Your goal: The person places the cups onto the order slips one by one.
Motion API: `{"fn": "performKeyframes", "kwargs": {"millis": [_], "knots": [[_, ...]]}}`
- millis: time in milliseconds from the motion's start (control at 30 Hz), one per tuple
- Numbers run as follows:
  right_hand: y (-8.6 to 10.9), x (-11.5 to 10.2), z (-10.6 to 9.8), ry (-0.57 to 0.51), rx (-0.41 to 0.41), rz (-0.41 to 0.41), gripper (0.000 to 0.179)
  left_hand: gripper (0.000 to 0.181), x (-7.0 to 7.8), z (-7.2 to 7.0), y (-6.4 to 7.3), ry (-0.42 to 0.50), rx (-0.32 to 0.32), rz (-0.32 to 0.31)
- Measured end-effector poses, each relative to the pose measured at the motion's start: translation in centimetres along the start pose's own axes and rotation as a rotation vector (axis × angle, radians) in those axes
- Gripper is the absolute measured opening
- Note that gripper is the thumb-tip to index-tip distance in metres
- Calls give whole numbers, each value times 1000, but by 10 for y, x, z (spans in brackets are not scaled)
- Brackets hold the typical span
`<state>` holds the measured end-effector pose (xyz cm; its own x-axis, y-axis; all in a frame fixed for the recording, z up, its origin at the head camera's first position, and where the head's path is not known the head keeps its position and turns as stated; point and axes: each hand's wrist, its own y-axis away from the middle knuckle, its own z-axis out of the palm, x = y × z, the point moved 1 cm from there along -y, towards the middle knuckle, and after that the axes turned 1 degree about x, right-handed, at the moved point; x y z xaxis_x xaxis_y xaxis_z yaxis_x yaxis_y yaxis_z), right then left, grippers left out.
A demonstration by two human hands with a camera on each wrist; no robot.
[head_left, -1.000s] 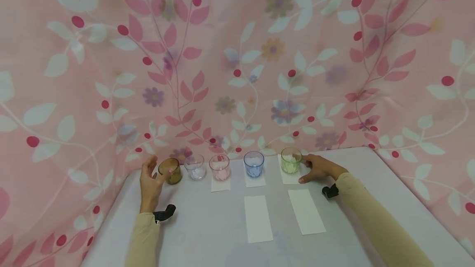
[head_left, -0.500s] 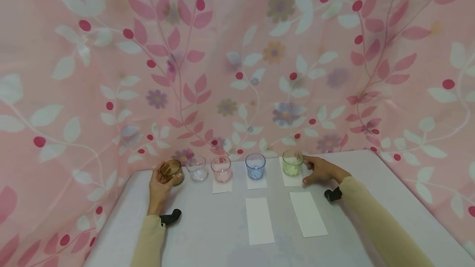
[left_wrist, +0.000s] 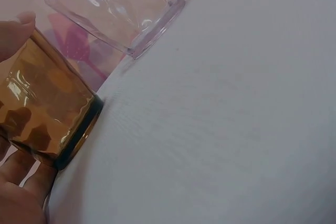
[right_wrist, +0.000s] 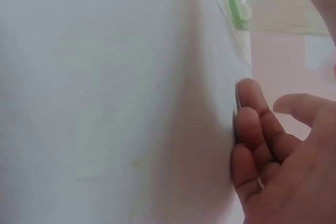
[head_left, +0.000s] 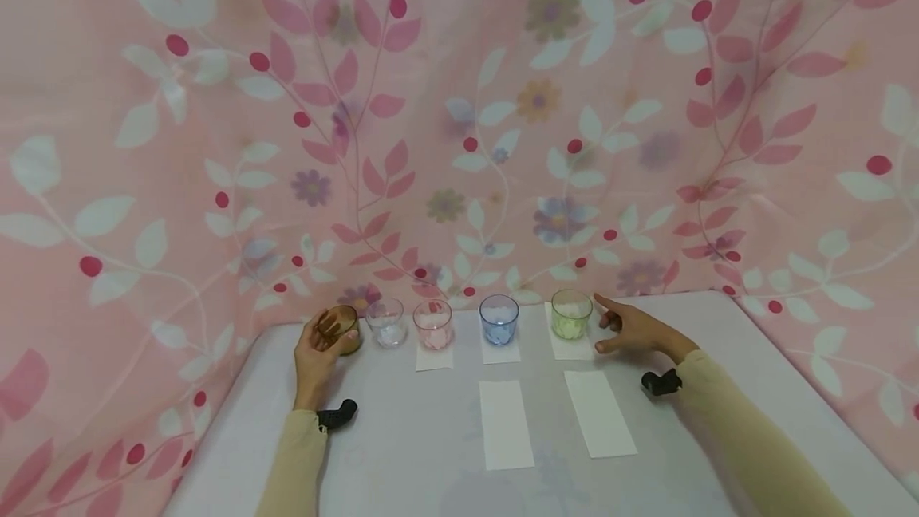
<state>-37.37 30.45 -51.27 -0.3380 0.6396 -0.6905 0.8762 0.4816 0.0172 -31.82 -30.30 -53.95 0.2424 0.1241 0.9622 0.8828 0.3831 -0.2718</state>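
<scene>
At the left end of a row of glasses stands an amber glass (head_left: 347, 333). My left hand (head_left: 314, 353) grips it, with the thumb near its rim and the other fingers round its far side; in the left wrist view the amber glass (left_wrist: 47, 108) has its base on or very near the cloth. At the row's right end, a green glass (head_left: 571, 316) stands on a white paper strip. Just right of it is my right hand (head_left: 635, 332), holding nothing, its fingers loosely bent and slightly apart from the glass. The right wrist view shows these fingers (right_wrist: 249, 124) low over the table.
Between the two end glasses stand a clear glass (head_left: 388, 324), a pink glass (head_left: 434, 325) and a blue glass (head_left: 498, 321). Two white paper strips lie nearer, a left strip (head_left: 506, 425) and a right strip (head_left: 600, 413). A floral curtain (head_left: 459, 102) hangs behind the table (head_left: 402, 437).
The left hand has moved right and closed round the amber glass. The right hand's fingers, earlier at the green glass, have drawn slightly away to the right. The glasses keep their places.
</scene>
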Motion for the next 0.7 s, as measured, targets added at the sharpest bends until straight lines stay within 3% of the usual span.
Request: {"fn": "performKeyframes", "kwargs": {"millis": [133,400,700], "knots": [[11,-4,0,28,36,-6,115,76,2,0,1,-8,-5,-2],[42,-35,9,192,97,19,118,75,3,-1,2,-19,-4,1],[69,-80,42,352,48,-61,125,76,2,-3,2,-8,5,5]]}}
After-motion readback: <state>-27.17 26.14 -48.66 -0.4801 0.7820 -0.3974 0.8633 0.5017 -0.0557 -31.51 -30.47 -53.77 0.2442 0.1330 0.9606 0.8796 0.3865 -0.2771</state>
